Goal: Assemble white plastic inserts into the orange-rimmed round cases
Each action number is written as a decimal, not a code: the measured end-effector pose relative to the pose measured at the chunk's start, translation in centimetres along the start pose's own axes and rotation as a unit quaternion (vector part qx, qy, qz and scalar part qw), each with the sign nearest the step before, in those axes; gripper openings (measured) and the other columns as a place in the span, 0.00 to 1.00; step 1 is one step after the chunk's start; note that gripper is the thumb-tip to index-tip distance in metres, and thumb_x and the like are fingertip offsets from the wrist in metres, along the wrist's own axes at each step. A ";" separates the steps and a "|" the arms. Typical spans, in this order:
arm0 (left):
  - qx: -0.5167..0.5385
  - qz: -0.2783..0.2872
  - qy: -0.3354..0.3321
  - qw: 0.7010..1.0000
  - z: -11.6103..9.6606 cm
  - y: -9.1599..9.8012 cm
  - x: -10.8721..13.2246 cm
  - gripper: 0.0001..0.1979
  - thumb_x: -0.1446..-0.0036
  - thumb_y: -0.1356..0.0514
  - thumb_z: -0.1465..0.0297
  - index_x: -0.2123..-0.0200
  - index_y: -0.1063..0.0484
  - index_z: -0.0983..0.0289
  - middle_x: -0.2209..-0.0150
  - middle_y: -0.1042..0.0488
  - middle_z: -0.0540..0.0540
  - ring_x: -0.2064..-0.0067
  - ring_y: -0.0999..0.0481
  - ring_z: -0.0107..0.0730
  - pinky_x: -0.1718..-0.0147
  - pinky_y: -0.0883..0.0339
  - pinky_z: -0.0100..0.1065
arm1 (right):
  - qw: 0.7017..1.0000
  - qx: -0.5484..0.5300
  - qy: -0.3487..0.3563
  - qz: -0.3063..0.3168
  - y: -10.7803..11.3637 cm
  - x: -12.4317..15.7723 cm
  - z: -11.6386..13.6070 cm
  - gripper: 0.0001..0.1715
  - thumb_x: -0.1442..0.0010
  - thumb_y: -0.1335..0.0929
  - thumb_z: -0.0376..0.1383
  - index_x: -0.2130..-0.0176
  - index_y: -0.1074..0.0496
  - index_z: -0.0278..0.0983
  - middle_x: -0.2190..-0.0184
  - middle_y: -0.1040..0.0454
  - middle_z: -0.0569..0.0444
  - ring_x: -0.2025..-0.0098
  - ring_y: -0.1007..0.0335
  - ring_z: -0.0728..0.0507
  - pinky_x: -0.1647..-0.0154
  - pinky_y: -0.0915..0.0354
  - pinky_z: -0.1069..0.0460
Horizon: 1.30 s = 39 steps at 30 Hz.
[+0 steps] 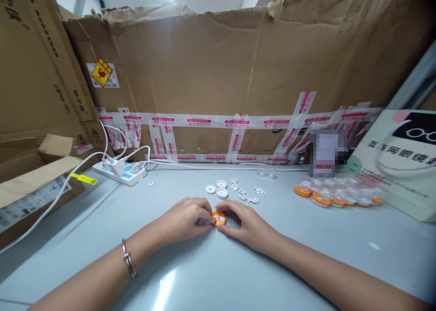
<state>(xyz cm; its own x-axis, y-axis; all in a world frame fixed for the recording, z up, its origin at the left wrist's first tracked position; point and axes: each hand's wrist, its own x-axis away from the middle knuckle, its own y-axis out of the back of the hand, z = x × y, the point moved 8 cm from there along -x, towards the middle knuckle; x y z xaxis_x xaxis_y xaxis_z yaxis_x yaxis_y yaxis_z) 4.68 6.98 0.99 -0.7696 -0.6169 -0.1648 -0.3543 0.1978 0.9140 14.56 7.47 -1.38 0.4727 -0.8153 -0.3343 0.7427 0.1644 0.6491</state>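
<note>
At the middle of the table a small round orange case [220,216] with white pieces inside sits between my hands. My right hand [243,220] curves around its right side, thumb and fingertips gripping the rim. Against its left side are the fingers of my left hand [192,218], bent inward and touching the case; whether they also pinch a small piece is hidden. Just beyond lie several round white caps [221,193] and a scatter of flat white cut-out parts [242,197].
A white power strip [124,171] with plugs and cables stands at the back left, near an opened cardboard box [37,188]. Several orange-and-clear cases [337,195] are grouped at right, before a blurred upright object [325,152] and a pale paper bag [402,165]. Tall cardboard [218,70] walls the back.
</note>
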 end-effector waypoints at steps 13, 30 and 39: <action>-0.070 -0.042 0.032 0.996 1.8 -0.7 -2.1 0.24 0.42 0.50 0.75 0.42 0.46 0.60 0.41 0.42 0.58 0.41 0.45 0.46 0.47 0.46 0.50 | 0.956 -0.237 -0.140 -0.102 3.1 0.0 -2.5 0.21 0.54 0.30 0.43 0.64 0.40 0.39 0.61 0.31 0.52 0.66 0.30 0.47 0.64 0.33 0.50; -0.032 -0.077 0.021 0.996 0.6 -0.7 -2.2 0.05 0.50 0.38 0.71 0.72 0.33 0.66 0.69 0.27 0.54 0.64 0.30 0.34 0.65 0.36 0.33 | 0.957 -0.207 -0.151 -0.132 4.3 -0.1 -3.1 0.27 0.58 0.29 0.49 0.63 0.40 0.38 0.61 0.31 0.49 0.66 0.29 0.46 0.60 0.33 0.48; 0.377 -0.140 0.071 0.913 1.9 0.5 -1.3 0.11 0.44 0.45 0.75 0.58 0.43 0.63 0.53 0.32 0.61 0.56 0.29 0.32 0.58 0.35 0.36 | 0.972 -0.186 -0.103 -0.104 3.6 0.0 -1.4 0.19 0.52 0.31 0.44 0.64 0.40 0.38 0.62 0.29 0.50 0.66 0.29 0.47 0.60 0.32 0.47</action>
<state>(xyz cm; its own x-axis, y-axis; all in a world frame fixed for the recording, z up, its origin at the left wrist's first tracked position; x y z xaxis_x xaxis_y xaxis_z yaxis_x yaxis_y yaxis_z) 4.45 9.34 0.99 -0.5346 -0.8060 -0.2541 -0.8331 0.4520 0.3189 17.91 8.81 0.06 0.2164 -0.9403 -0.2628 0.9502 0.1410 0.2780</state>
